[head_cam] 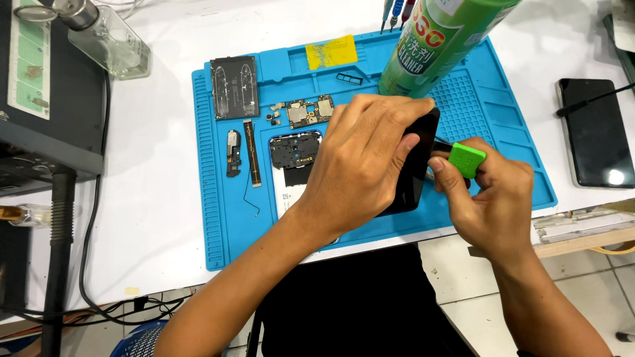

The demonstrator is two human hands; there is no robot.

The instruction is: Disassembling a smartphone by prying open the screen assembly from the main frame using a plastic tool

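My left hand (360, 158) grips a black phone body (413, 175), held tilted over the blue work mat (218, 218). My right hand (493, 195) pinches a small green plastic tool (467, 159) against the phone's right edge. Under my left hand lies an opened phone frame (294, 155) with a dark inner cover. A circuit board (307, 111), a flex cable (251, 152), a small speaker part (233, 151) and a dark back plate (234, 86) lie spread on the mat's left half.
A green spray can (433, 43) stands at the mat's far edge. A yellow sheet (331, 51) and screwdriver tips (397, 13) sit at the back. A second dark phone (595, 132) lies right. A glass bottle (109, 39) and a black box (46, 99) stand left.
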